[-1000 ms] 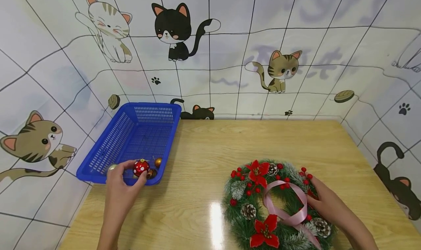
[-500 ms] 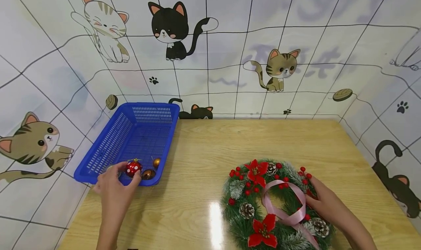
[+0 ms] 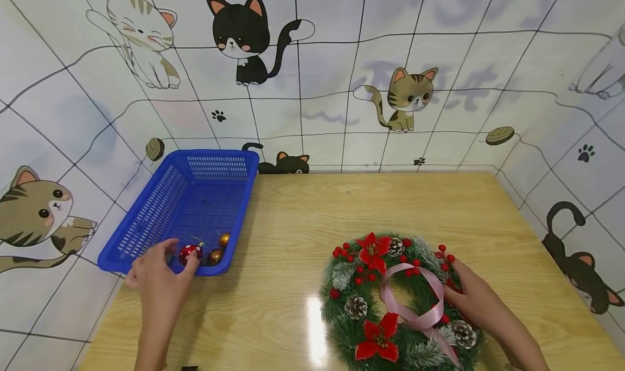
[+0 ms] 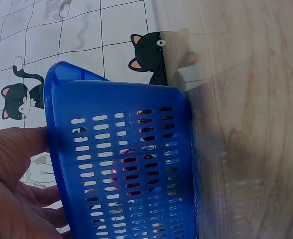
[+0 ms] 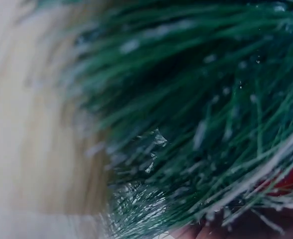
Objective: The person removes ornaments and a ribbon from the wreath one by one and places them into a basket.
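My left hand reaches over the near rim of a blue plastic basket. A red Christmas bauble with white dots is between its thumb and index finger, low inside the basket. The left wrist view catches the bauble's red through the basket's slots. On the right, my right hand grips the outer edge of a green Christmas wreath, which lies on the table. Pine cones, red flowers, red berries and a pink ribbon decorate it. Wreath needles fill most of the right wrist view, hiding most of that hand.
Two golden-brown baubles lie in the basket's near right corner. Cat-patterned wall coverings enclose the wooden table at the back and both sides. A small dark object shows at the bottom edge.
The left hand has lowered the red bauble deeper into the basket, moving slightly left. The right hand stays on the wreath. The whole head view has shifted a little.
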`<state>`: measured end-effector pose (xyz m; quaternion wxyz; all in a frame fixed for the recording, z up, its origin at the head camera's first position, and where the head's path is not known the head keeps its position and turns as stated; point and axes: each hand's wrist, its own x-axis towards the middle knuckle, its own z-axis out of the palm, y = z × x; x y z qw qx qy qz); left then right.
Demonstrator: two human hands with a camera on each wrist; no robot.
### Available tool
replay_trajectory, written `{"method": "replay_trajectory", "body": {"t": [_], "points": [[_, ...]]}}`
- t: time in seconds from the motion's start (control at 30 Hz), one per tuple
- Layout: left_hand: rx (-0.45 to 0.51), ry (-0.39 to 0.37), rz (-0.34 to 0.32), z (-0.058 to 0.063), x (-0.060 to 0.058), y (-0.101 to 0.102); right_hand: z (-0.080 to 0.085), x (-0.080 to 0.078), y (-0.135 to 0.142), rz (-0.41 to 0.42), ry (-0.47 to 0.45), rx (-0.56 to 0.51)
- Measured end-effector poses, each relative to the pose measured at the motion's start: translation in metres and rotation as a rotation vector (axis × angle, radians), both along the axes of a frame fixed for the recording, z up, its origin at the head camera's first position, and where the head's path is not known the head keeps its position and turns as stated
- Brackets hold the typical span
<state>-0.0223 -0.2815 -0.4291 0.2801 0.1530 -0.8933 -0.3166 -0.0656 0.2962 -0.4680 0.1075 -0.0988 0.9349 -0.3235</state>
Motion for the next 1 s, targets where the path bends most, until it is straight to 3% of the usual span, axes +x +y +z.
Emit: {"method": "replay_trajectory", "body": {"t": [0.33,0.5,0.77,1.0], "points": [[-0.085,0.280,-0.117,-0.007,0.005,0.030,0.002,0.002,-0.004,-0.027,0.014,0.039],[-0.081,0.359,-0.210,-0.010,0.005,0.053,0.002,0.003,-0.007,-0.037,0.014,0.051],[-0.059,0.341,-0.478,-0.015,0.010,0.104,0.002,0.004,-0.007,-0.036,0.040,0.037],[-0.027,0.281,-0.601,-0.015,0.016,0.143,0.002,0.005,-0.007,-0.040,0.026,0.048]]}}
